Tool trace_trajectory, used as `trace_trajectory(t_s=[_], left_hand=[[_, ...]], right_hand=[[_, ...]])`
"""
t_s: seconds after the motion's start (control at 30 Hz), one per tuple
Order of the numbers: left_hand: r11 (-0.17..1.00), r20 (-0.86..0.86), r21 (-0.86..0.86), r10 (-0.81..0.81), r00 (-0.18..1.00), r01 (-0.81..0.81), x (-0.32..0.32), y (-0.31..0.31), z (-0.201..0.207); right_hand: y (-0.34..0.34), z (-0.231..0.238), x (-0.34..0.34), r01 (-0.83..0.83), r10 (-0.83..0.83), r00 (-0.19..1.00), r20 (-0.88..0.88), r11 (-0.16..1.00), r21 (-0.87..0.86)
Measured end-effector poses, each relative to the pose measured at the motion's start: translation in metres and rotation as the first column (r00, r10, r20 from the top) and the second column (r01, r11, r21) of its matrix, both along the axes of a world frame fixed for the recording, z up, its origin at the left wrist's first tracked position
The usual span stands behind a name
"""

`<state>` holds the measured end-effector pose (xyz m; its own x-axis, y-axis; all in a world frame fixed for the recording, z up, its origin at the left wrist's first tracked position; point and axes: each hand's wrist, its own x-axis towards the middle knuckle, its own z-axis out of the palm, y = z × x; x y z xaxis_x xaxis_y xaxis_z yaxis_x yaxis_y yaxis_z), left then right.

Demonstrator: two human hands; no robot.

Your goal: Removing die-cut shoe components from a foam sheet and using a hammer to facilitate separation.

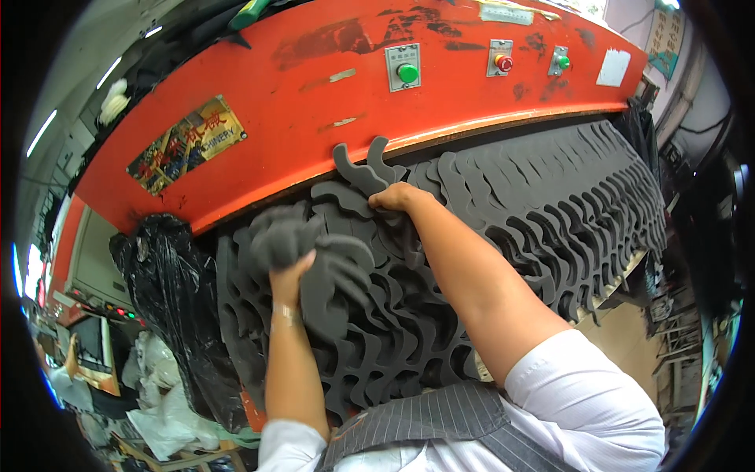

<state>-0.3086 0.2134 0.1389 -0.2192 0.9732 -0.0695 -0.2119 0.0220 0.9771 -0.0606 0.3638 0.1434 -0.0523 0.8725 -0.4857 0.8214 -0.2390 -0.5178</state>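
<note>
A dark grey foam sheet [535,173], cut into many wavy curved shapes, lies on the bed in front of me. My left hand [292,275] is closed around a bunch of curved foam pieces [285,237]; motion blurs the bunch. Farther forward and to the right, my right hand [397,197] pinches a wavy foam piece [358,169] at the sheet's far side, its fingertips partly hidden. Another curved piece [379,161] sticks up just beyond that hand. Below my left hand, several loose strips [346,271] tilt up from the sheet.
A red machine beam [314,102] spans the far side, with a green button [407,73], a red button [503,63] and a smaller green button [561,61]. Black plastic bags [177,307] hang at the left. Another person's hand [72,354] shows far left.
</note>
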Motion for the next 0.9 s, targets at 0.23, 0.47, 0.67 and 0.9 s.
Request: trace_trajectory(t_s=[0.23, 0.47, 0.67, 0.9], left_hand=[[0.892, 0.467, 0.434, -0.339, 0.816, 0.122, -0.031, -0.124, 0.067], [0.961, 0.199, -0.226, -0.117, 0.973, 0.162, 0.025, -0.004, 0.074], [0.908, -0.434, -0.397, -0.312, 0.845, 0.131, 0.038, 0.093, 0.032], [0.782, -0.353, -0.586, -0.481, 0.803, 0.211, 0.057, 0.118, 0.026]], right_hand=[[0.022, 0.004, 0.021, -0.01, -0.007, 0.99, -0.138, 0.993, -0.117], [-0.006, -0.008, 0.038, 0.104, -0.151, 0.834, -0.531, 0.988, -0.118], [-0.044, 0.0, 0.027, 0.238, -0.157, 0.88, -0.448, 0.963, 0.13], [-0.095, 0.001, 0.075, 0.646, -0.224, 0.348, -0.91, 0.761, 0.06]])
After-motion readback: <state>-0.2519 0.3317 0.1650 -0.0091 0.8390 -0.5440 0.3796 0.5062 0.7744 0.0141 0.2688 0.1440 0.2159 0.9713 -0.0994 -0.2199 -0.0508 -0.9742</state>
